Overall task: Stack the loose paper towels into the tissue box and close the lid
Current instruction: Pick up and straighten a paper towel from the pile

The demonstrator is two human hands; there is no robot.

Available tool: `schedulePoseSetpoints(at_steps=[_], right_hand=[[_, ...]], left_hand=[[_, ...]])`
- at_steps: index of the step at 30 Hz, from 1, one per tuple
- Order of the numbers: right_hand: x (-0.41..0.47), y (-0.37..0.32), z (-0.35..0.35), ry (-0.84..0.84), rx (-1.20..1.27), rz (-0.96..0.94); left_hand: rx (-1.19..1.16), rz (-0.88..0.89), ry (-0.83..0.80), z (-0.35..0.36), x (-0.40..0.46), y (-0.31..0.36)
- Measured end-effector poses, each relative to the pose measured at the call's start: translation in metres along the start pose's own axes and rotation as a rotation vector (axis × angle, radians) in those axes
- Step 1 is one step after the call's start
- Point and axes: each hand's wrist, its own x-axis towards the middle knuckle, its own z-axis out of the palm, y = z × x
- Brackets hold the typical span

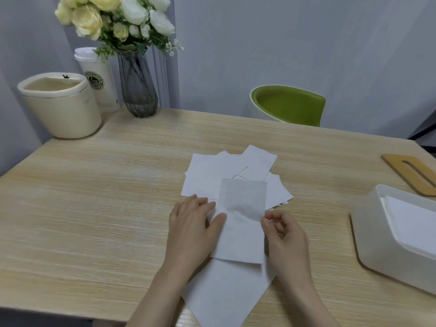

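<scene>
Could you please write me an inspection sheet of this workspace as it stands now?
Surface: light wooden table.
Job's things: loose paper towels fanned at centre; one paper towel held above a larger sheet; white tissue box open at right with towels inside; wooden lid lying behind it.
Clutter: cream bin, paper cup, vase of flowers, all at far left.
Hands: left hand flat on the towel's edge; right hand pinches its other edge.
Cables: nothing seen.
Surroundings: green chair, grey wall.
</scene>
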Motion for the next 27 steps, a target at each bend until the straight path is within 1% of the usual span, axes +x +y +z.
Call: schedulePoseSetpoints(at_steps=[2, 5, 7, 9, 11, 12, 14, 22, 24, 27], right_hand=[[0.001, 0.000, 0.000, 0.002, 0.028, 0.025], [0.000, 0.000, -0.001, -0.023, 0.052, 0.047], [0.000, 0.000, -0.001, -0.040, 0.068, 0.046], [0.000, -0.001, -0.001, -0.050, 0.089, 0.040], [0.001, -0.001, 0.000, -0.057, 0.101, 0.042], [0.001, -0.001, 0.000, -0.063, 0.101, 0.043], [0.002, -0.001, 0.003, -0.076, 0.097, 0.040], [0.003, -0.007, 0.011, -0.147, 0.031, 0.021], [0.005, -0.005, 0.009, -0.116, -0.091, -0.038], [0.006, -0.002, -0.002, -0.069, -0.408, -0.169]], left_hand=[[-0.028, -0.011, 0.013, 0.000, 0.002, 0.003], [-0.155, -0.040, 0.033, -0.001, 0.005, 0.010], [-0.334, -0.102, 0.054, -0.002, 0.006, 0.014], [-0.567, -0.199, 0.076, -0.003, 0.007, 0.016], [-0.765, -0.262, 0.063, -0.003, 0.009, 0.018], [-0.825, -0.276, 0.052, -0.003, 0.010, 0.018], [-0.850, -0.280, 0.052, -0.003, 0.012, 0.018], [-0.788, -0.315, 0.140, -0.008, 0.021, 0.002], [-0.779, -0.322, 0.171, -0.010, 0.022, -0.006], [-0.804, -0.355, 0.204, -0.010, 0.022, -0.017]])
